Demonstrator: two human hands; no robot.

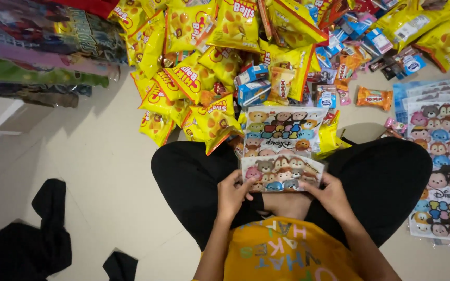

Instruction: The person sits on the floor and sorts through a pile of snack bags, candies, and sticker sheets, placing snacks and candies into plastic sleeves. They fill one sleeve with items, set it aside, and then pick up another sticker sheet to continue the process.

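I am sitting cross-legged on the pale floor (105, 171), looking down into my lap. My left hand (232, 195) is gripping the left edge of a small cartoon-print bag (281, 173), thumb lying over its front, fingers curled behind. My right hand (332, 196) is pinching the bag's right edge the same way. Both hands are closed on the bag, well apart from each other, with the bag stretched flat between them over my black trousers (188, 177). Just beyond it, a larger bag of the same cartoon print (282, 130) is standing tilted against my knees, its lower edge touching the top of the one I am holding. Behind that, a heap of yellow snack packets (199, 73) is spreading across the floor, mixed with small blue cartons (253, 91) and an orange wrapped snack (373, 97) lying a little apart to the right. On my right, a stack of flat cartoon-print bags (444, 171) is lying on the floor, overlapping my knee. At upper left, boxed items (37, 47) are piled in a stack. A dark cloth (32, 234) is lying crumpled at lower left. My yellow shirt (282, 255) is filling the bottom of the view.
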